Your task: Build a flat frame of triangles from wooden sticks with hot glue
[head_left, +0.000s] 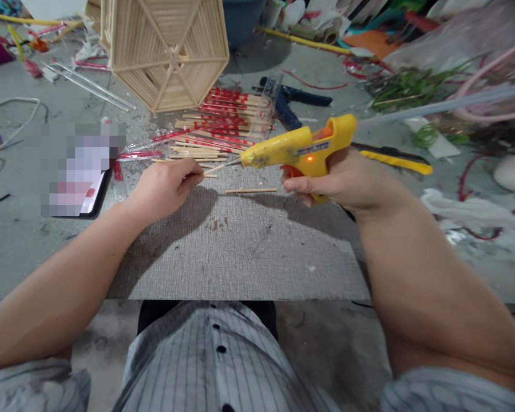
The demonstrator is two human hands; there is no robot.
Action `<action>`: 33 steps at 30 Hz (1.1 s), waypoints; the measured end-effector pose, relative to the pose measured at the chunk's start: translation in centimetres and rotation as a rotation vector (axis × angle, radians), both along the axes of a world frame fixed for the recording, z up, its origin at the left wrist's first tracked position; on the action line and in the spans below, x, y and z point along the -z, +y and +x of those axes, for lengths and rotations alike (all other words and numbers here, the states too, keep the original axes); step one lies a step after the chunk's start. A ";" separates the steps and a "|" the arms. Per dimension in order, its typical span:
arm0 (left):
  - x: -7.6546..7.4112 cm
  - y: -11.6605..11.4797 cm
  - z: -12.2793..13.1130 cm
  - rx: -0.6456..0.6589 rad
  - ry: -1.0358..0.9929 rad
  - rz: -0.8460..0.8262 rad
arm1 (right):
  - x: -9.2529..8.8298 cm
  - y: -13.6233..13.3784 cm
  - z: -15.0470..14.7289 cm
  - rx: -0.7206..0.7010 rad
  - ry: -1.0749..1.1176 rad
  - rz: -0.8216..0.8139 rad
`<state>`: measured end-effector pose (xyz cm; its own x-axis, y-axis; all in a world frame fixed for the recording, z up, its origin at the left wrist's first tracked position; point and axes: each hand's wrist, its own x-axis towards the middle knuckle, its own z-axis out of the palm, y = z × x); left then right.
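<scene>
My left hand pinches a short thin wooden stick between thumb and fingertips, its free end pointing right. Wrapped round the grip of a yellow hot glue gun is my right hand, with fingers by the orange trigger. The gun's metal nozzle is at the tip of the held stick, touching or nearly so; a small orange light glows on its side. Below the nozzle, a single loose stick lies flat on the grey table. Just beyond my hands is a pile of wooden sticks, some in red-patterned wrapping.
A many-sided structure of wooden sticks stands at the back. A phone lies left. Dark blue pliers and a yellow-handled cutter lie beyond and right of the gun. Plastic, greenery and a white ball crowd the right side.
</scene>
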<state>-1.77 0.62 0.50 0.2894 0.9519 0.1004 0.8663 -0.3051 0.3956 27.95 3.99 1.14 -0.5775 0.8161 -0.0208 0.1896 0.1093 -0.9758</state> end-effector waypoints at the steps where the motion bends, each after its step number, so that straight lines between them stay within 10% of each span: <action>1: 0.0 0.0 0.0 0.000 0.001 0.004 | 0.1 0.0 0.1 0.000 -0.002 -0.002; 33: 0.3 0.1 -0.1 0.047 0.009 0.080 | 0.0 -0.1 -0.1 0.092 -0.002 -0.027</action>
